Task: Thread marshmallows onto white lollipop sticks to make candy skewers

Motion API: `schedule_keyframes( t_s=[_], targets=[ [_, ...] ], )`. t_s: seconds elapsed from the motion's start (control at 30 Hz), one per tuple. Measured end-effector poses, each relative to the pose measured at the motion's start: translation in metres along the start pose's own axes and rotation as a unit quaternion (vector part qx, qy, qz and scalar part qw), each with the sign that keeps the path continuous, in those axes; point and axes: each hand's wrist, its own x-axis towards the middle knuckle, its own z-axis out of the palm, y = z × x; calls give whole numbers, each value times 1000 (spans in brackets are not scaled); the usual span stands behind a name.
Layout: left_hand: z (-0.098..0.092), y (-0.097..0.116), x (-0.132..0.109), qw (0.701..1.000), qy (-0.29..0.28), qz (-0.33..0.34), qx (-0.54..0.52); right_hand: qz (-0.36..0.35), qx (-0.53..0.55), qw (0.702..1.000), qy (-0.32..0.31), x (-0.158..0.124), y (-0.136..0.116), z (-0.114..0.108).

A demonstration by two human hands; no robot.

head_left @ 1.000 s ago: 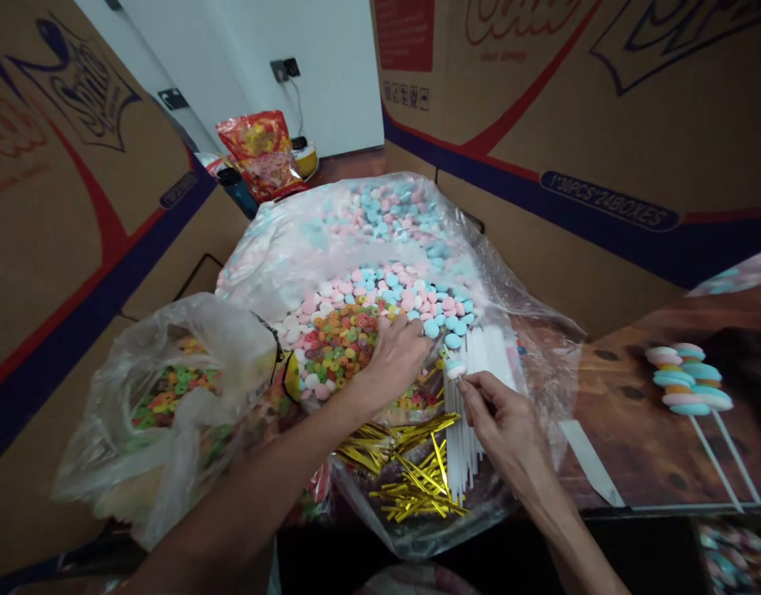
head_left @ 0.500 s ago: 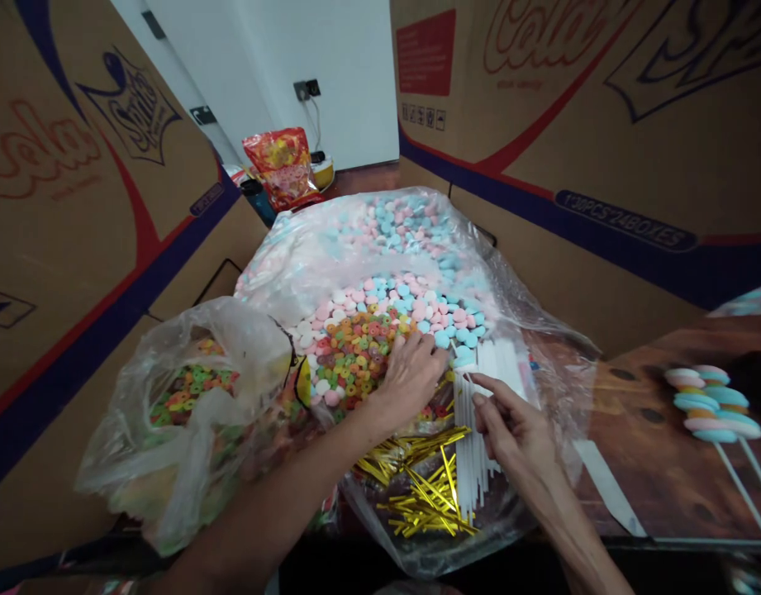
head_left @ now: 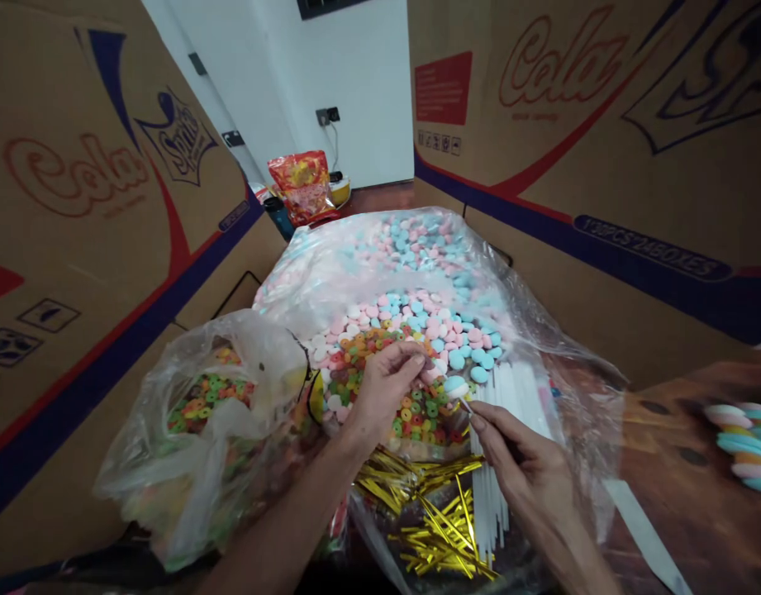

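Note:
My right hand (head_left: 522,454) pinches a thin white stick (head_left: 465,405), closed on it. On the stick's upper end sits a blue and white marshmallow (head_left: 456,387). My left hand (head_left: 389,376) is closed in a pinch just left of that marshmallow; what lies between its fingertips I cannot make out. Beneath it spreads a heap of colourful ring-shaped gummies (head_left: 411,413). Behind these lie loose pink, white and blue marshmallows (head_left: 442,326). White sticks (head_left: 492,496) lie in a bundle under my right hand, with gold twist ties (head_left: 442,537) beside them.
An open plastic bag of gummy rings (head_left: 212,397) stands at the left. Finished marshmallow skewers (head_left: 749,442) lie on the wooden table (head_left: 671,413) at the right. Large cardboard boxes (head_left: 95,248) wall both sides. A red packet (head_left: 302,186) stands at the back.
My left hand has lifted out of the gummy rings and closed in a pinch near the stick. The right hand still holds the stick with its marshmallow. The view has shifted slightly.

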Motion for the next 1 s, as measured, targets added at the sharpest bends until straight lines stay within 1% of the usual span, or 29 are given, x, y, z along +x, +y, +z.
schedule_keyframes(
  t_s=[0.07,0.13,0.27,0.33,0.5,0.6,0.63,0.7,0.77,0.83,0.9,1.0],
  targets=[
    [1,-1,-2,999,18,26,29,-11,-11,1000,-2,-1,0,2],
    [3,-1,-6,998,21,43,39,-14,-30,999,-8,-1,-1,2],
    [3,-2,-10,997,28,44,49,-7,-66,998,-18,1,-3,2],
    [1,-6,-9,996,35,56,65,-15,-88,996,-16,2,-5,2],
    [-1,-19,-8,988,49,90,112,-62,-152,987,-1,3,-8,3],
    [-1,-20,-9,981,48,112,152,-63,-157,986,3,3,-9,5],
    [0,-19,-9,981,46,108,151,-57,-146,988,2,3,-10,6],
    [0,-16,-10,990,56,69,114,-39,-109,993,2,3,-9,8],
    [-1,-12,-10,995,82,16,61,-24,-70,997,5,2,-6,10],
    [-2,-11,-11,994,105,-7,36,-19,-46,999,9,1,-4,12],
    [-3,-13,-12,995,101,-11,19,-20,-37,999,4,0,-1,15],
    [-3,-17,-14,996,78,-31,-24,-15,-40,999,-15,1,0,18]
  ],
)
